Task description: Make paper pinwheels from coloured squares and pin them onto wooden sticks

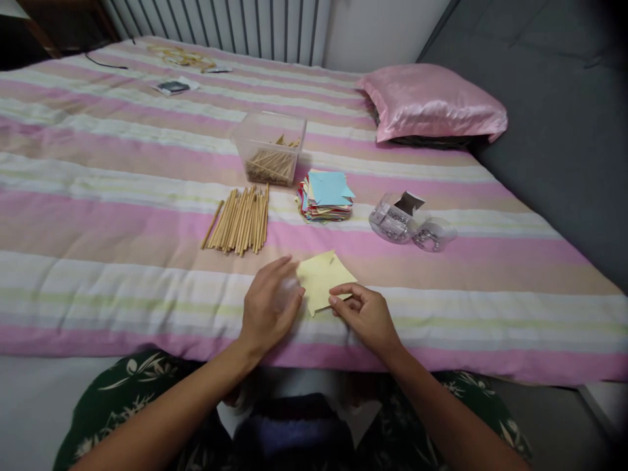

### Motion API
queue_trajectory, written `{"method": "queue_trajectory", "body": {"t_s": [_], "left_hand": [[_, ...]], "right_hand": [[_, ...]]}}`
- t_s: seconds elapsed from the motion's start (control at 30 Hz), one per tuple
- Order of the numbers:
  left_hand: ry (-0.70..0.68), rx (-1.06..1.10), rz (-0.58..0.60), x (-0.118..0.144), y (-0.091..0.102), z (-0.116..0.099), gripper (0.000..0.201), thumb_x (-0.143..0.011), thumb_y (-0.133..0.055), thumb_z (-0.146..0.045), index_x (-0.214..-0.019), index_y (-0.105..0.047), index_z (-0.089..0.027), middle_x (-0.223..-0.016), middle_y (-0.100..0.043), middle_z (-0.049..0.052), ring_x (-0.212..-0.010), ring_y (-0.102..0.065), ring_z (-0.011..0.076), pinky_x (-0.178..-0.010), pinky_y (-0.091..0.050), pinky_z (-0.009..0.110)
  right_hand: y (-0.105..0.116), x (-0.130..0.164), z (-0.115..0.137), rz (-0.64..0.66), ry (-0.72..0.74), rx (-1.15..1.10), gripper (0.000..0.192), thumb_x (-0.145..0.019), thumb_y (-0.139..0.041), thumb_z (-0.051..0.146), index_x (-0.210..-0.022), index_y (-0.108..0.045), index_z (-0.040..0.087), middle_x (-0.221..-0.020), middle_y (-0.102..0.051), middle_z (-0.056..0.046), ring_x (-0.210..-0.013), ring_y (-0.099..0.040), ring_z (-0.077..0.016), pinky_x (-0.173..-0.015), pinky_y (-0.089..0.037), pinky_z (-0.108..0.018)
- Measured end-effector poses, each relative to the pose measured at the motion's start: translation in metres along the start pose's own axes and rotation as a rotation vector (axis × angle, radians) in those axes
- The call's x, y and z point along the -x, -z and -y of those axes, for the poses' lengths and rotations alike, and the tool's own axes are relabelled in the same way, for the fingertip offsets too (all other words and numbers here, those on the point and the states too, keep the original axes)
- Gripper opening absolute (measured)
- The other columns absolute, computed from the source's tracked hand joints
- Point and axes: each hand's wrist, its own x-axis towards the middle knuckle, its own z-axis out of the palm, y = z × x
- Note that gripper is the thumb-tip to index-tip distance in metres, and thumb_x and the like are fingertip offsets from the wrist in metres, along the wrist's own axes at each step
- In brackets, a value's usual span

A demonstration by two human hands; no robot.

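Observation:
A square of pale yellow paper (318,278) with cut corners lies at a slant near the bed's front edge. My right hand (367,315) pinches its lower right edge between thumb and fingers. At the paper's left side is my left hand (267,306), fingers apart, with nothing visible in it. Behind the paper stands a stack of coloured paper pieces (328,190), a light blue one on top. Thin wooden sticks (240,219) lie in a bundle to the left. Small metal pins or clips (432,234) sit in two round clear containers to the right.
A clear plastic box (269,124) behind the bundle holds more thin sticks. On the striped bedspread (122,229) are a pink pillow (436,101) at the back right, a dark flat packet (174,86) and yellow strips (184,57) at the back left.

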Motion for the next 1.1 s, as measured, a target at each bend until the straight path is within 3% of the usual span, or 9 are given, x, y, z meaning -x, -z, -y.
{"method": "queue_trajectory", "body": {"t_s": [0.1, 0.23, 0.3, 0.47, 0.63, 0.73, 0.93, 1.0, 1.1], "left_hand": [[-0.225, -0.148, 0.269, 0.001, 0.0, 0.0, 0.038, -0.083, -0.054, -0.021, -0.121, -0.054, -0.02, -0.13, -0.053, 0.01, -0.129, -0.035, 0.0251, -0.105, -0.031, 0.044], [-0.319, -0.204, 0.519, 0.003, -0.004, 0.002, 0.047, -0.085, -0.052, -0.031, -0.13, -0.045, -0.02, -0.137, -0.047, 0.01, -0.133, -0.029, 0.0253, -0.11, -0.021, 0.047], [-0.337, -0.216, 0.59, 0.003, -0.005, 0.004, 0.05, -0.085, -0.051, -0.034, -0.133, -0.042, -0.019, -0.137, -0.047, 0.01, -0.133, -0.029, 0.0247, -0.11, -0.019, 0.047], [-0.295, -0.181, 0.65, 0.005, -0.007, 0.005, 0.05, -0.086, -0.05, -0.033, -0.132, -0.043, -0.016, -0.135, -0.049, 0.013, -0.13, -0.036, 0.0242, -0.109, -0.022, 0.045], [-0.223, -0.082, 0.568, 0.005, -0.006, 0.003, 0.037, -0.086, -0.05, -0.026, -0.121, -0.055, -0.015, -0.125, -0.057, 0.013, -0.123, -0.045, 0.0225, -0.107, -0.029, 0.044], [-0.071, 0.046, 0.374, 0.002, -0.002, 0.001, 0.027, -0.085, -0.051, -0.022, -0.107, -0.064, -0.017, -0.115, -0.063, 0.012, -0.115, -0.052, 0.0214, -0.101, -0.037, 0.04], [0.526, 0.409, 0.033, -0.011, 0.005, 0.001, 0.033, -0.074, -0.067, -0.032, -0.101, -0.063, -0.015, -0.1, -0.067, 0.01, -0.093, -0.062, 0.022, -0.082, -0.047, 0.032], [0.66, 0.534, 0.067, -0.014, 0.008, -0.001, 0.036, -0.069, -0.071, -0.034, -0.098, -0.064, -0.014, -0.094, -0.068, 0.01, -0.086, -0.063, 0.0207, -0.075, -0.048, 0.029], [0.822, 0.741, 0.273, -0.015, 0.012, -0.006, 0.039, -0.066, -0.073, -0.037, -0.098, -0.067, -0.015, -0.086, -0.071, 0.009, -0.075, -0.065, 0.0196, -0.067, -0.048, 0.027]], "right_hand": [[0.01, -0.002, 0.0, 0.067, 0.009, 0.093, 0.014, -0.073, -0.061, 0.026, -0.082, -0.064, 0.016, -0.048, -0.055, 0.003, -0.044, -0.051, -0.0106, -0.044, -0.038, -0.02], [0.024, -0.006, 0.003, 0.187, 0.029, 0.062, 0.006, -0.072, -0.057, 0.018, -0.077, -0.06, 0.017, -0.044, -0.039, 0.009, -0.039, -0.035, -0.0056, -0.038, -0.026, -0.016], [0.033, -0.008, 0.007, 0.283, 0.063, 0.062, 0.01, -0.074, -0.056, 0.018, -0.082, -0.062, 0.017, -0.048, -0.042, 0.008, -0.041, -0.035, -0.0056, -0.038, -0.026, -0.015], [0.052, -0.007, 0.014, 0.489, 0.175, 0.171, 0.032, -0.073, -0.057, 0.014, -0.103, -0.065, 0.023, -0.084, -0.064, -0.001, -0.064, -0.055, -0.0113, -0.054, -0.043, -0.02], [0.043, -0.007, 0.007, 0.364, 0.176, 0.232, 0.026, -0.071, -0.059, 0.012, -0.094, -0.07, 0.022, -0.07, -0.066, 0.001, -0.057, -0.056, -0.0108, -0.052, -0.042, -0.02], [0.034, -0.008, 0.003, 0.252, 0.228, 0.246, 0.017, -0.073, -0.062, 0.017, -0.085, -0.072, 0.022, -0.075, -0.069, 0.0, -0.057, -0.056, -0.0103, -0.052, -0.042, -0.021], [0.031, -0.006, 0.009, 0.15, 0.313, 0.15, 0.012, -0.076, -0.065, 0.03, -0.079, -0.072, 0.022, -0.076, -0.069, -0.003, -0.068, -0.06, -0.0145, -0.057, -0.045, -0.024], [0.031, -0.005, 0.011, 0.161, 0.332, 0.117, 0.012, -0.077, -0.064, 0.03, -0.08, -0.071, 0.022, -0.076, -0.068, -0.002, -0.069, -0.06, -0.0142, -0.059, -0.045, -0.025], [0.028, -0.003, 0.012, 0.214, 0.34, 0.069, 0.014, -0.079, -0.062, 0.033, -0.08, -0.071, 0.022, -0.077, -0.068, -0.002, -0.07, -0.06, -0.0145, -0.06, -0.046, -0.025]]}}
